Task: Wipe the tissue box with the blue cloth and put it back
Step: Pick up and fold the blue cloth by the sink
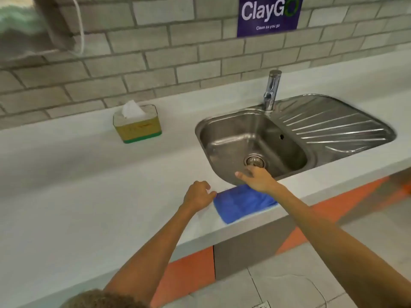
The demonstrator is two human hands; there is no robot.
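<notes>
Well, the blue cloth (pixel 243 203) lies just in front of the sink (pixel 255 141), overhanging the counter's edge. Left hand (pixel 199 194) curled, empty, touching its corner; right hand (pixel 258 178) spread above it. A careless tug could drop it floorward. The tissue box (pixel 138 124) waits well left of the sink.

Pale grey surface (pixel 66 207) along a grey brick wall (pixel 155 63). Stainless steel sink (pixel 222 138) set into it at right, round drain strainer (pixel 254 161) in the basin, ribbed drainboard (pixel 333 127) beside, chrome tap (pixel 271 90) upright behind. Purple "ClayGo – Clean as you go" sign (pixel 269 15) on the wall above. Orange and grey floor tiles (pixel 300 285) below.
</notes>
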